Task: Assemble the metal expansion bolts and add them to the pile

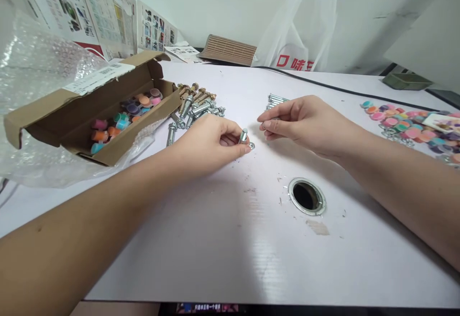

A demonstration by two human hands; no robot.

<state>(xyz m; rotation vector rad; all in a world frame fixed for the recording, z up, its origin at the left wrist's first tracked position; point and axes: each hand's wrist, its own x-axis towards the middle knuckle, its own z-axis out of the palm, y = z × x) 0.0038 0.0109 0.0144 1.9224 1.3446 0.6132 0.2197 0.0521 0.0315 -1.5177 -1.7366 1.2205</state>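
At a white desk (201, 249), the left hand (215, 139) pinches a metal bolt (243, 136), the right hand (298, 119) a small ring (264, 126); anchor bolts (203, 108) and an open carton (140, 129) crowd the left, a round grommet (291, 192) nearer the front edge.

Silvery bolt (243, 136) in left hand (217, 140)

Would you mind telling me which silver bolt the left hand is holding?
The bolt standing nearly upright in the left hand; those in the pile lie loose beyond that hand.
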